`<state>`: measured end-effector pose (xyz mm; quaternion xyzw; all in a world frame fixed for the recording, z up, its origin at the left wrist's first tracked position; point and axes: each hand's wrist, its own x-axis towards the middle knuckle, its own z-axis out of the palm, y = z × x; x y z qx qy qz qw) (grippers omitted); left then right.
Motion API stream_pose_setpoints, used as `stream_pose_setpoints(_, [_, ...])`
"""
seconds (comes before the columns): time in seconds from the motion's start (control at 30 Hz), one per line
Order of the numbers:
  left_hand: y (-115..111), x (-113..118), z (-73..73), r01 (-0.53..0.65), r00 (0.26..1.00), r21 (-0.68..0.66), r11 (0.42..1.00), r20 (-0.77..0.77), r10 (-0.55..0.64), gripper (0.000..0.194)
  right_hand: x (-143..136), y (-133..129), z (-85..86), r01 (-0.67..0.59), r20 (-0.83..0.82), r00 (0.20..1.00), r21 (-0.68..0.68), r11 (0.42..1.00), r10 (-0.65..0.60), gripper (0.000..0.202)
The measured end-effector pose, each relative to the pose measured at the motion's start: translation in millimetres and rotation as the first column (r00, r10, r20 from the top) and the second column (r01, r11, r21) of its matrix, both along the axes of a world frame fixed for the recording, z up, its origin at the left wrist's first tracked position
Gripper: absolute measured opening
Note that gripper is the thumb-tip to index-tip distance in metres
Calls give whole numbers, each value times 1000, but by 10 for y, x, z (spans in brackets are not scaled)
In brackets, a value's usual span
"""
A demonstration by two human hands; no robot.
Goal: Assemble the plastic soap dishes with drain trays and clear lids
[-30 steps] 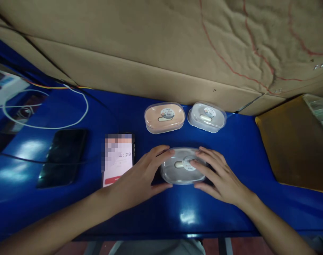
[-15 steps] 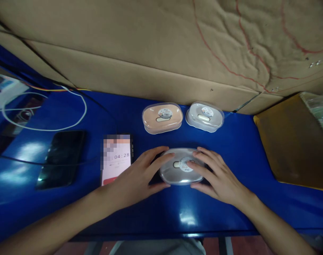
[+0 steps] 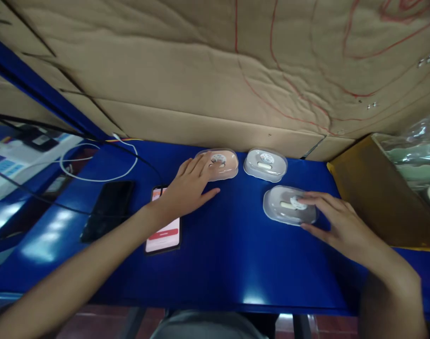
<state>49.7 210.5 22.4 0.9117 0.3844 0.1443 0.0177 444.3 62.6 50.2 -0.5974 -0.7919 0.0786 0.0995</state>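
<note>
My left hand (image 3: pixel 191 186) reaches over a peach oval plastic box (image 3: pixel 227 170) with a clear lid. Its fingers are stretched out above the left part of the lid, thumb apart; contact cannot be made out. Beside that box stands a light grey box (image 3: pixel 266 165) of the same shape. Nearer on the right lies a darker grey lidded box (image 3: pixel 288 214) with a round label and a pale oblong piece on top. My right hand (image 3: pixel 336 221) holds its right end, fingers on the lid and thumb at the front edge.
A lit phone (image 3: pixel 165 239) lies partly under my left forearm, and a dark phone (image 3: pixel 109 212) is to its left. White cable (image 3: pixel 94 179) loops at the back left. A cardboard box (image 3: pixel 380 197) stands at the right, on the blue table (image 3: pixel 218 263).
The darker grey box has moved right from between both hands, with my right hand still on it. My left hand has let go and moved back to the peach box. The view has shifted.
</note>
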Motion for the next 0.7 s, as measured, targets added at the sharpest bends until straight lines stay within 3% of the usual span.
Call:
stream_pose_setpoints(0.13, [20,23,-7,-46,999,-13,999,-1,46,57,325,83,-137,112,73,990,81,990,-118,45])
stream_pose_setpoints(0.23, [-200,-2,11,39,999,-66,997,34,-37,50,432,160,-243,123,124,979,274,954,-162,46])
stream_pose_setpoints(0.3, [-414,-19,37,129,989,-132,983,89,-118,45,359,193,-240,122,131,974,379,917,-184,47])
stream_pose_setpoints(0.37, [-620,-24,81,203,970,-194,960,173,-170,43,144,200,-164,112,114,978,406,907,-172,49])
stream_pose_setpoints(0.47, [-778,-7,171,213,958,-239,947,243,-155,43,-357,145,-20,-2,23,1000,417,909,-9,43])
stream_pose_setpoints(0.57, [-676,31,230,125,969,-204,971,235,-75,43,-852,37,-10,-187,-56,970,457,869,238,38])
stream_pose_setpoints(0.7, [-360,98,181,-13,986,-183,983,160,43,40,-1238,-71,-233,-370,-56,903,402,838,426,31])
